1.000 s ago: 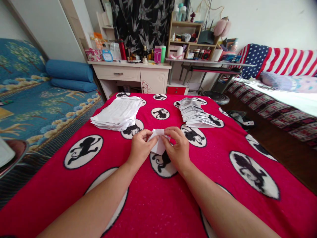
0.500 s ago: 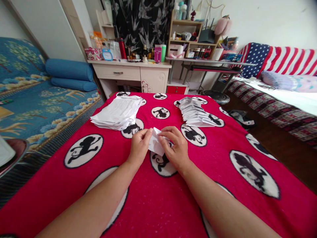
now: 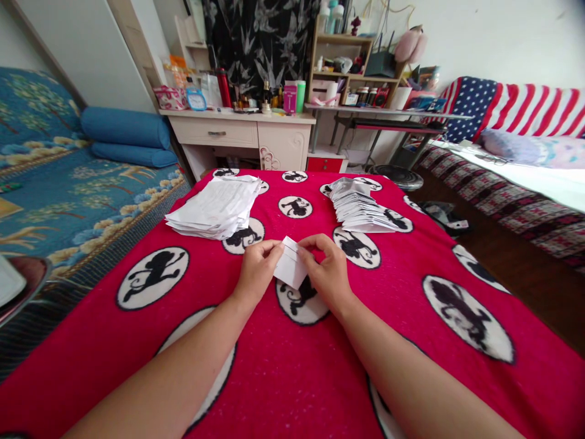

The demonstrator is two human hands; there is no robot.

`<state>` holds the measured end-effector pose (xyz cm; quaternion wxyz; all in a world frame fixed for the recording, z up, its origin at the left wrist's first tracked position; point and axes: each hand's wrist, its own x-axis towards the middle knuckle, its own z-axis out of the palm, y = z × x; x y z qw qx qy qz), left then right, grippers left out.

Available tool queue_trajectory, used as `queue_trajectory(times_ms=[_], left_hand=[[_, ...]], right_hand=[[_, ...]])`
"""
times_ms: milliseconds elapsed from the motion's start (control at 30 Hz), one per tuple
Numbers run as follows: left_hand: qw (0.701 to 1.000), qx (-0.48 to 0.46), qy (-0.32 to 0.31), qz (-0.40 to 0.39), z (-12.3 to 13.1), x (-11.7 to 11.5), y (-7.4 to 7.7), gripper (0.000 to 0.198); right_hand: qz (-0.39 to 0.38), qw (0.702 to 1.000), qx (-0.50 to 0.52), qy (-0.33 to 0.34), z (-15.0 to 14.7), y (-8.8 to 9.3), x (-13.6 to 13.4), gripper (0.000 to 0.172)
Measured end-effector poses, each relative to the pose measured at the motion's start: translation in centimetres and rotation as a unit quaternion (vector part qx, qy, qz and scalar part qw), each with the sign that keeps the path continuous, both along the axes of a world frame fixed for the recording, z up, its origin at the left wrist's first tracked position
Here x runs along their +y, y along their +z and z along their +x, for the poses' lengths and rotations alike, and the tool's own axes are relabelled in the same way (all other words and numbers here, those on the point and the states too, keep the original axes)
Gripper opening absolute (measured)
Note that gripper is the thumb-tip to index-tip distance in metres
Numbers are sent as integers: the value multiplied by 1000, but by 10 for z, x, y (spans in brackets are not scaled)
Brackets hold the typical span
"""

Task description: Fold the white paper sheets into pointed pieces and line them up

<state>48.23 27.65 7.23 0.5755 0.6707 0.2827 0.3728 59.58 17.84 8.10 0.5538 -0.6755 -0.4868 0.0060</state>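
Note:
A small folded white sheet of paper [image 3: 290, 268] is held between my two hands, just over the middle of the red cloth. My left hand [image 3: 259, 266] pinches its left edge with thumb and fingers. On the other side, my right hand [image 3: 325, 267] pinches the upper right edge, fingers curled. A crease or flap line runs across the top of the paper. Beyond my left hand lies a stack of flat white papers [image 3: 214, 207]. To the far right a row of folded papers [image 3: 359, 207] lies fanned out, overlapping one another.
The red cloth [image 3: 283, 366] with monkey-print ovals covers the table. A cream dresser [image 3: 237, 131] with bottles stands behind it, beside a desk with a shelf [image 3: 342, 39]. A blue-covered sofa [image 3: 55, 189] is on the left, a bed [image 3: 548, 174] on the right.
My right hand's fingers have moved to the paper's upper right edge, uncovering more of its face. The paper now shows a crease across its top. Both stacks look unchanged.

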Motion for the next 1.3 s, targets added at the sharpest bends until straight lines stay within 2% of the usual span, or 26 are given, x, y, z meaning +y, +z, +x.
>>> queue_trajectory(times_ms=[67, 200, 300, 500, 667, 767, 867, 1000, 1067, 1200, 1300], left_hand=[[1000, -10, -11, -17, 1, 1, -2, 25], [1000, -13, -14, -23, 1, 5, -5, 27], [1000, 2, -15, 4, 1, 5, -4, 27], [987, 8, 10, 162, -1, 3, 4, 19], [952, 33, 97, 289, -2, 8, 6, 14], [932, 59, 111, 339, -3, 9, 6, 13], [944, 75, 67, 315, -4, 9, 3, 15], [968, 129, -8, 216, -2, 10, -5, 15], [970, 140, -27, 197, -1, 10, -6, 15], [970, 144, -73, 180, -1, 10, -1, 20], [965, 167, -128, 156, -3, 17, 5, 13]], right_hand=[[-12, 999, 48, 3, 2, 0, 1, 13], [-44, 988, 141, 54, 8, -3, 2, 16], [-49, 986, 144, 67, 10, -5, 3, 14], [18, 995, 67, 70, 10, -2, 1, 3], [-31, 998, 49, 36, 10, 0, 0, 11], [-36, 999, 4, 18, 14, 0, -1, 12], [-74, 996, -37, 19, 21, -2, 0, 11], [-149, 986, -54, 59, 28, -6, 2, 8], [-156, 983, -62, 76, 29, -9, 2, 5], [-154, 981, -30, 115, 29, -14, 3, 16], [-151, 978, -8, 146, 31, -16, 2, 22]])
